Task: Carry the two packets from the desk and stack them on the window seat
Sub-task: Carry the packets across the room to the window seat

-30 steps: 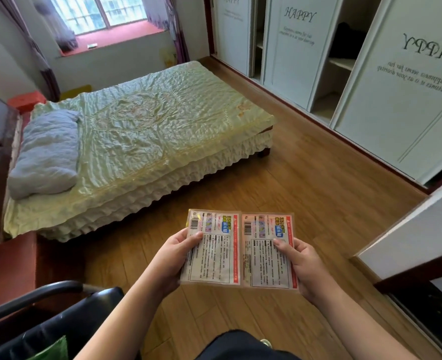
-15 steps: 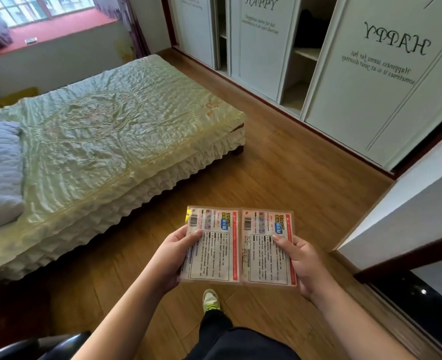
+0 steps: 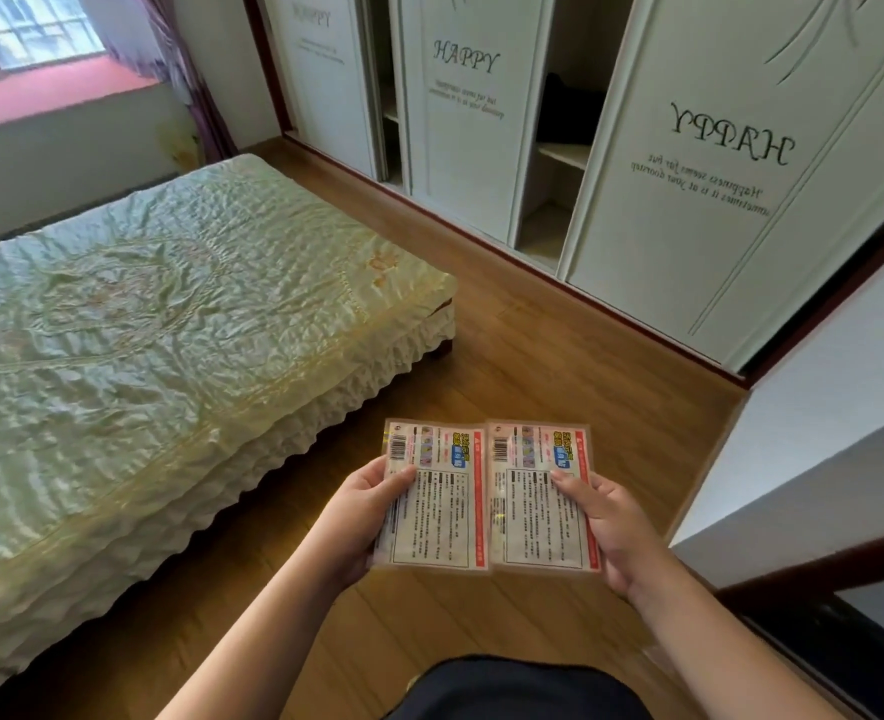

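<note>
At the far left, the red window seat (image 3: 50, 93) runs under the window, well apart from the packets, with a purple curtain (image 3: 190, 80) hanging at its right end. Below it the bed (image 3: 170, 324) under a pale green quilted cover fills the left half of the view, its frilled edge meeting the wooden floor (image 3: 523, 350). Over that floor the left hand (image 3: 362, 517) grips the left packet (image 3: 432, 498) by its outer edge, thumb pressed on the printed face and fingers curled beneath. The packet's inner edge touches that of the right packet (image 3: 541, 496), so the two lie side by side, flat and face up, barcodes at the top. The right hand (image 3: 611, 532) pinches its packet the same way, thumb on top. Behind them stand white wardrobe doors (image 3: 689, 200) lettered HAPPY, with open gaps showing shelves
</note>
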The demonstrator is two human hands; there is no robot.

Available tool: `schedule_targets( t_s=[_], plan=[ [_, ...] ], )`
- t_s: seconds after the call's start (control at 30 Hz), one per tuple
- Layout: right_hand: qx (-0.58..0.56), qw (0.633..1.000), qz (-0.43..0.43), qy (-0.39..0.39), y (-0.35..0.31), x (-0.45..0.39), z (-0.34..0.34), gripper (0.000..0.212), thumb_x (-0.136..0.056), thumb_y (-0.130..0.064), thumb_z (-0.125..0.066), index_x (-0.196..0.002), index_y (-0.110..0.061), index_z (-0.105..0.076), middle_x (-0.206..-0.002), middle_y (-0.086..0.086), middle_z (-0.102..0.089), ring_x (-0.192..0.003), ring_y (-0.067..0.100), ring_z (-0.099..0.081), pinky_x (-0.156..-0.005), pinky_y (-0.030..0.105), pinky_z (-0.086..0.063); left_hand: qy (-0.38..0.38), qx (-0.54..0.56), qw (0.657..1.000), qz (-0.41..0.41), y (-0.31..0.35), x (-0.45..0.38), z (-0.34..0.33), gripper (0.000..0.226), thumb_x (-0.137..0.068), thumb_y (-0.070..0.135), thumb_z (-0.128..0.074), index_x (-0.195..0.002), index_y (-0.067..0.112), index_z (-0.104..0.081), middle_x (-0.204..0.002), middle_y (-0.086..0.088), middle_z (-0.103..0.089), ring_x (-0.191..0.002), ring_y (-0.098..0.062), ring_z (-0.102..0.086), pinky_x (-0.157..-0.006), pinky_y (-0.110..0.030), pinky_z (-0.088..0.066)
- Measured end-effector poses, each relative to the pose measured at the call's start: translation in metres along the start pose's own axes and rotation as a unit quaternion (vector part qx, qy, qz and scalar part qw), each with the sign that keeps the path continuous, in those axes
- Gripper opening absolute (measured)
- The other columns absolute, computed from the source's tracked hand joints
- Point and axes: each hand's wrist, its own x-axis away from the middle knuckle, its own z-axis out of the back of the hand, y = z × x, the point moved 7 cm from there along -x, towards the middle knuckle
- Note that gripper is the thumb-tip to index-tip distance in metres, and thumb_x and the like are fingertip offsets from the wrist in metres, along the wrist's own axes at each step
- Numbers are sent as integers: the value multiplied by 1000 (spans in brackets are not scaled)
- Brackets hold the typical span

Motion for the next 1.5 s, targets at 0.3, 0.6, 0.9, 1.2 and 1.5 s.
schedule_targets(
  t_s=[0.3, 0.6, 0.9, 1.2, 1.5],
  plan=[
    [-22, 1000, 0, 17, -42, -53, 18, 37, -82, -27, -70, -112, -5, -67, -102, 23, -78, -87, 35, -78, -59, 38, -63, -34, -34, 999, 17, 32, -88, -16, 24, -88, 34, -66, -108, 23, -73, -113, -19, -76, -103, -37, -74, -74, -43, -65],
    [-48, 999, -3, -4, -128, -143, 65, 45, -79, -25, -73, -116, 0, -65, -106, 26, -76, -90, 38, -77, -61, 39, -64, -32, -60, 997, 27, 82, -200, -70, 39, -86, 25, -68, -121, 9, -62, -113, -22, -75, -100, -39, -74, -71, -41, -65],
    [-49, 998, -11, -28, -206, -218, 94, 46, -80, -25, -73, -119, -2, -64, -112, 27, -74, -98, 41, -74, -67, 44, -65, 10, -52, 999, 13, 134, -282, -112, 19, -100, 11, -55, -116, 8, -64, -105, -21, -78, -87, -32, -78, -61, -35, -64],
    [-73, 997, -26, -29, -243, -283, 93, 43, -82, -24, -70, -120, -4, -64, -112, 26, -74, -97, 41, -75, -67, 46, -65, 31, -27, 999, 22, 165, -352, -111, 18, -100, 11, -56, -115, 10, -65, -102, -19, -79, -84, -31, -78, -59, -35, -64],
    [-43, 999, 5, -21, -308, -377, 57, 37, -82, -25, -70, -114, -6, -67, -105, 21, -77, -91, 37, -77, -61, 40, -64, 17, 16, 999, 25, 221, -447, -74, 15, -98, 9, -57, -111, 9, -65, -96, -19, -80, -80, -32, -78, -57, -36, -64]
  ],
)
